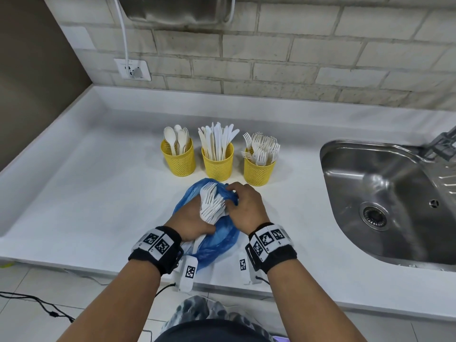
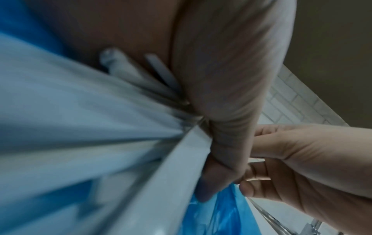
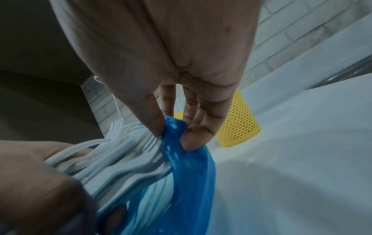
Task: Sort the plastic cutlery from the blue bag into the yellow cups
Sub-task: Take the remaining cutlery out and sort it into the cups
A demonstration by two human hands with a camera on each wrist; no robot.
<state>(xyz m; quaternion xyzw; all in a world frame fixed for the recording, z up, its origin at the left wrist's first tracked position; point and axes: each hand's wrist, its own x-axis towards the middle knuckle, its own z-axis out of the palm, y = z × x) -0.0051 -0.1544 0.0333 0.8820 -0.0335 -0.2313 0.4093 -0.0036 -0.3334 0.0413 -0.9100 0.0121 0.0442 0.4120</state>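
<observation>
White plastic forks (image 1: 212,206), a thick bunch of them, sit clamped in the left hand (image 1: 191,222), tines pointing away toward the cups, right above the crumpled blue plastic bag (image 1: 217,240). Right hand (image 1: 244,206) is in there too, and the right wrist view shows thumb and fingers (image 3: 189,138) pinching a fold of the blue film just beside the tines. So both grips are closed: left around the fork bundle, right on the bag.

Bag lies on the white tabletop (image 1: 98,193) close to the front edge, and both wrists hang past that edge.

Behind the hands, three yellow perforated cups stand in a row, near but clear of the bag: spoon cup (image 1: 179,157) on the left, knife cup (image 1: 218,161) in the middle, fork cup (image 1: 259,169) on the right, already crowded with forks. Small gaps between them.

Plenty of bare surface to the left, running out to the raised rim. To the right, a stretch of tabletop, then the steel sink (image 1: 385,201) cuts in. Brick wall (image 1: 296,58) closes off the back.
</observation>
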